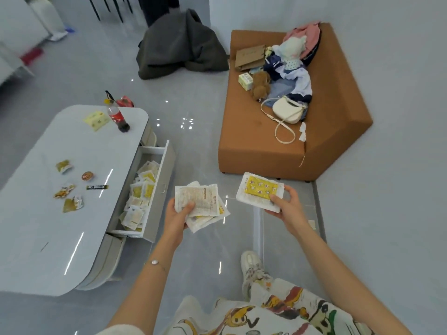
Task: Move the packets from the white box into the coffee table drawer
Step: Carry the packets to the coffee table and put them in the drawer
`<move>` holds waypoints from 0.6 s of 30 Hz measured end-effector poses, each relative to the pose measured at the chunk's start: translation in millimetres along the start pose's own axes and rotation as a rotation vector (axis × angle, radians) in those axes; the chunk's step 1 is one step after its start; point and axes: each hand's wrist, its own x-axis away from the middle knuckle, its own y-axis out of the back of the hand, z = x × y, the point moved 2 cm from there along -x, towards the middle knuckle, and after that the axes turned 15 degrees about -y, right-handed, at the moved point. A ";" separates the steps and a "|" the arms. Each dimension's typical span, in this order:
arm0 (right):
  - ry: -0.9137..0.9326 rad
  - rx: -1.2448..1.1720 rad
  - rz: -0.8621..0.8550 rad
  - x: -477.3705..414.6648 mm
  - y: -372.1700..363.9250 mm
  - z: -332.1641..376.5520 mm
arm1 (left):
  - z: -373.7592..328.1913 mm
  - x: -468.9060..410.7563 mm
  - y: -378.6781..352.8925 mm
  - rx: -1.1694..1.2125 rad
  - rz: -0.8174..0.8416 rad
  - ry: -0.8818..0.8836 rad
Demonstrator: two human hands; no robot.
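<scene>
Left hand (180,215) grips about three stacked packets (202,201), right hand (286,205) one yellow packet (261,189).

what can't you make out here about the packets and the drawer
- Head view, left hand: its packets overlap, so their count is hidden.
- Print on the packet in the right hand: too small and blurred.
- Drawer: the table top hides whatever lies under it.
- White box: not to be picked out; perhaps out of frame.
</scene>
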 end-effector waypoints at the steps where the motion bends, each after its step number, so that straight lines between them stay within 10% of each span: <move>1: 0.005 0.023 0.025 -13.1 -7.3 12.2 | -3.2 -10.3 -3.6 0.011 -0.023 -0.017; 18: -0.082 0.467 0.405 -152.0 -207.1 122.1 | -29.8 -97.8 46.7 0.207 -0.631 -0.059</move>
